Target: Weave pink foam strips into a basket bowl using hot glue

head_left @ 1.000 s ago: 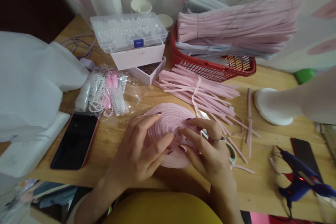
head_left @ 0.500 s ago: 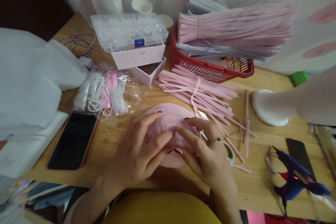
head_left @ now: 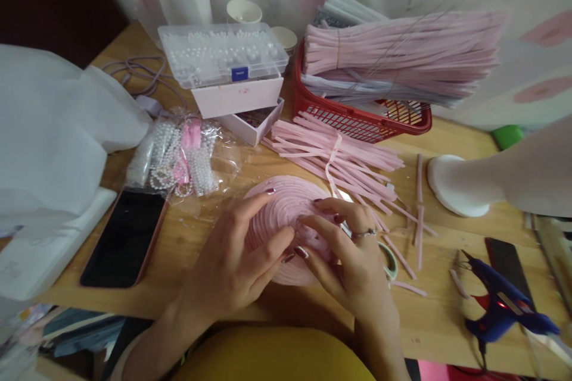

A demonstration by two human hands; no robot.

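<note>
A round pink piece (head_left: 279, 208), coiled from fuzzy pipe-cleaner-like strips, lies in front of me at the table's near edge. My left hand (head_left: 241, 244) grips its left side, one finger reaching toward the far rim and the thumb near the middle. From the right, my right hand (head_left: 348, 250), with a ring on one finger, holds the coil with bent fingertips close to its centre. Both hands partly cover the coil. Beside my right hand is a pale green tape roll (head_left: 389, 262). Loose pink pipe cleaners (head_left: 339, 158) lie just beyond the coil.
A red basket (head_left: 357, 125) carries bundled pipe cleaners. Bagged pearl strings (head_left: 179, 155), a phone (head_left: 123, 241) and a clear bead box (head_left: 223, 56) are at left. On the right are a blue glue gun (head_left: 500, 303) with a red light and a white stand (head_left: 460, 184).
The fingers of my right hand have shifted slightly on the coil, its thumb tip moving a little up. My left hand stays nearly in place. The view has moved very slightly.
</note>
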